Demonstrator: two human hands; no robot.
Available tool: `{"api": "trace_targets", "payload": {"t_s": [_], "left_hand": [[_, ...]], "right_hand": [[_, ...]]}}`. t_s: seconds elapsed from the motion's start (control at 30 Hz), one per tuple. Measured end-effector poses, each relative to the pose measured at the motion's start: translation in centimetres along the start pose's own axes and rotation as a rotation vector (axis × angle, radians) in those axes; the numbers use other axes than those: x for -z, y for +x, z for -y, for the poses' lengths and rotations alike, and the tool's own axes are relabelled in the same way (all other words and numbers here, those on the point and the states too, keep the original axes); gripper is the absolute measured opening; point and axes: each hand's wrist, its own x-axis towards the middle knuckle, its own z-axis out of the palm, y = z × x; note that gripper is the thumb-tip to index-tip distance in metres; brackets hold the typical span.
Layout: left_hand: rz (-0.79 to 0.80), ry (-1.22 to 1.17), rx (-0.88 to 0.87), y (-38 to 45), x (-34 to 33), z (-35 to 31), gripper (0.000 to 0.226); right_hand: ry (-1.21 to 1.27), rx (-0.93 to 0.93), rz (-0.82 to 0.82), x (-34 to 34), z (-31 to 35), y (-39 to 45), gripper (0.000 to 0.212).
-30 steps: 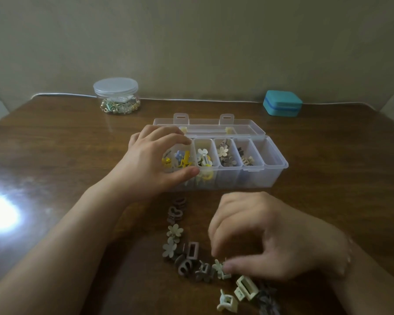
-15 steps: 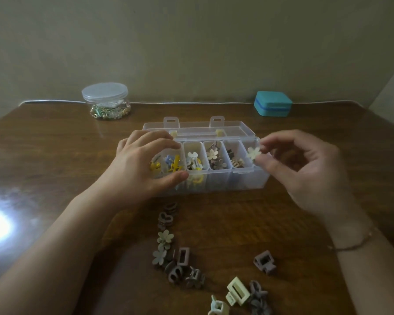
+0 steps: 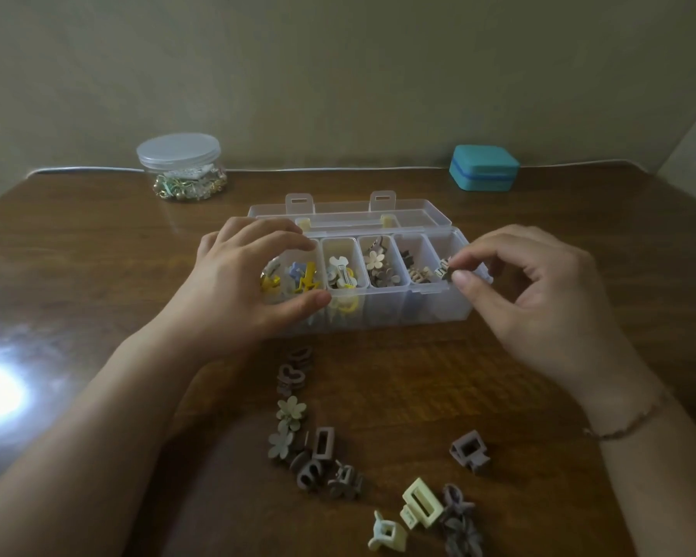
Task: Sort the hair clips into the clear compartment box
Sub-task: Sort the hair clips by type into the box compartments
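The clear compartment box [image 3: 382, 311] stands open mid-table, its compartments holding sorted hair clips. My left hand [image 3: 242, 287] grips the box's left end, thumb on the front wall and fingers over the rim. My right hand [image 3: 539, 291] hovers at the box's right end and pinches a small hair clip [image 3: 445, 271] between thumb and forefinger, above the rightmost compartments. Loose hair clips [image 3: 294, 412] lie on the table in front of the box: flower shapes, brown rectangular claws, a mauve claw clip [image 3: 469, 452] and pale yellow claw clips [image 3: 418, 504].
A round clear jar [image 3: 179, 166] with a lid and small metal pieces stands at the back left. A teal case [image 3: 483, 167] sits at the back right. The box lid [image 3: 346, 213] lies open behind the box. A bright glare spot marks the wooden table [image 3: 97, 255] at left.
My right hand picked a clip from the pile near the front, carried it up to the box's right end, and now holds it lower over the right compartments. The left hand stayed put.
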Motion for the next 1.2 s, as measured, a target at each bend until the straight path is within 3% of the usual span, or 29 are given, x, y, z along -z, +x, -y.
{"api": "trace_targets", "payload": {"t_s": [0.23, 0.33, 0.5, 0.77, 0.87, 1.0, 1.2], "left_hand": [[-0.002, -0.002, -0.001, 0.0, 0.0, -0.1, 0.065], [0.0, -0.003, 0.003, 0.0, 0.0, -0.2, 0.065], [0.006, -0.007, 0.004, 0.0, 0.0, -0.2, 0.065], [0.003, -0.009, 0.001, 0.0, -0.1, -0.1, 0.065], [0.008, -0.014, 0.0, 0.0, 0.0, -0.2, 0.064], [0.005, -0.016, 0.004, -0.1, 0.0, -0.2, 0.065], [0.013, -0.019, 0.005, 0.0, 0.0, -0.2, 0.064]], "right_hand": [[0.014, -0.023, 0.125, 0.8, -0.2, -0.1, 0.014], [-0.055, -0.089, 0.162, 0.5, -0.6, -0.1, 0.024], [-0.037, -0.161, 0.044, 1.2, -0.8, -0.1, 0.017], [-0.106, -0.052, 0.079, 0.0, -0.5, -0.1, 0.027], [-0.121, -0.008, 0.192, -0.3, -0.5, 0.0, 0.042], [-0.175, 0.025, 0.339, -0.6, -0.5, -0.1, 0.047], [-0.123, -0.035, 0.243, -0.5, -0.4, 0.0, 0.042]]}}
